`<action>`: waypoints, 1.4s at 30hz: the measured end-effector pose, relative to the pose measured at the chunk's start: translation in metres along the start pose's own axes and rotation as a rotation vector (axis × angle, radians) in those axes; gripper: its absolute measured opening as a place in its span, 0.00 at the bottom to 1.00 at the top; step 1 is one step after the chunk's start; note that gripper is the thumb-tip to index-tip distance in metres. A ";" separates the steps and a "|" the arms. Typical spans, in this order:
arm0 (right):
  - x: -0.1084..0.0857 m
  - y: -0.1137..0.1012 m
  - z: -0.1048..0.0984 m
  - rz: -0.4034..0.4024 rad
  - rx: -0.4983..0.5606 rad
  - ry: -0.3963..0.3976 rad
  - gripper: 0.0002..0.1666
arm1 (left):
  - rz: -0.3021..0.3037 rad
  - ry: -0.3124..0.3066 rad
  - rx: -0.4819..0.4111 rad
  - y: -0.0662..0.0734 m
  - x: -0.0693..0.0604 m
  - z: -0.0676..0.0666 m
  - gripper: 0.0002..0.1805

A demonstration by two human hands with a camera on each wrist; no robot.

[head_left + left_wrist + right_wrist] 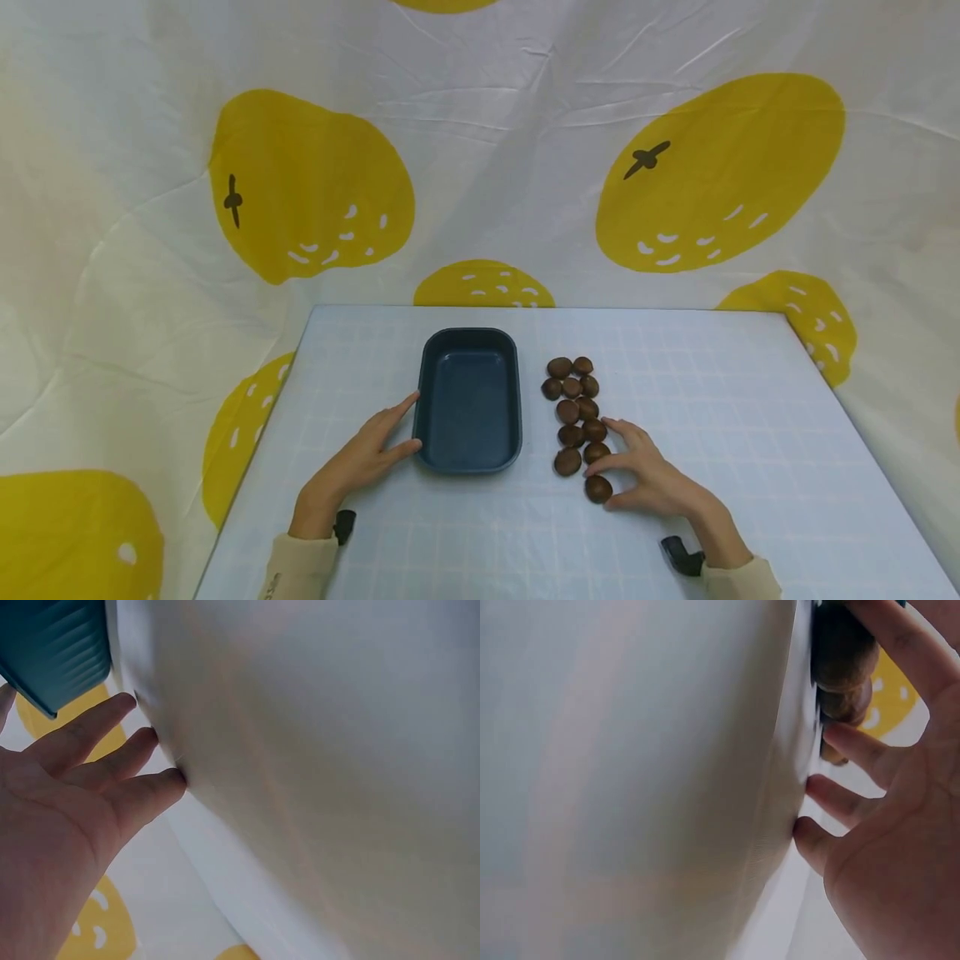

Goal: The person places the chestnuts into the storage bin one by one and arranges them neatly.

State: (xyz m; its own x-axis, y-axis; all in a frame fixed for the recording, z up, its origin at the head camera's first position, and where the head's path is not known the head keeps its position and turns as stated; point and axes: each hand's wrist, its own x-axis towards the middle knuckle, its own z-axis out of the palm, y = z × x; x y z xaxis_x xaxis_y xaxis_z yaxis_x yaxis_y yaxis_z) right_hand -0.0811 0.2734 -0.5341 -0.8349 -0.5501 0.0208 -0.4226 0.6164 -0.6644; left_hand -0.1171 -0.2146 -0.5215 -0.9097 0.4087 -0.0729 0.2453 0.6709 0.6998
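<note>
In the head view my left hand (367, 450) lies at the left side of a dark blue rectangular tray (519, 400), its spread fingers and thumb touching the outer wall. The left wrist view shows that hand's fingertips (124, 701) on the table beside the tray's ribbed side. Brown chestnuts (567, 411) stand in a narrow, uneven double column right of the tray. At the column's near end my right hand (648, 479) pinches the nearest chestnut (598, 489) between thumb and index finger. Its other fingers are spread, with fingertips resting on the table in the right wrist view.
A pale checked cloth covers the table (750, 433). Behind and around it hangs a white sheet (495, 167) printed with large yellow fruit. Dark camera mounts show at both wrists.
</note>
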 end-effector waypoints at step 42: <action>0.056 -0.039 -0.027 0.085 0.160 0.244 0.26 | -0.052 -0.029 -0.029 0.003 0.000 -0.002 0.44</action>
State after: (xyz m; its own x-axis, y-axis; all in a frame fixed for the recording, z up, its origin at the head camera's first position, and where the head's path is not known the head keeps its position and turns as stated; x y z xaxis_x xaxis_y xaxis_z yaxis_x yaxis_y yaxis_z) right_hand -0.1208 0.2338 -0.4867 -0.9332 -0.3365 0.1258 -0.3024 0.5469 -0.7806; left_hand -0.1169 -0.2136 -0.5182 -0.9110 0.3914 -0.1297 0.1877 0.6738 0.7147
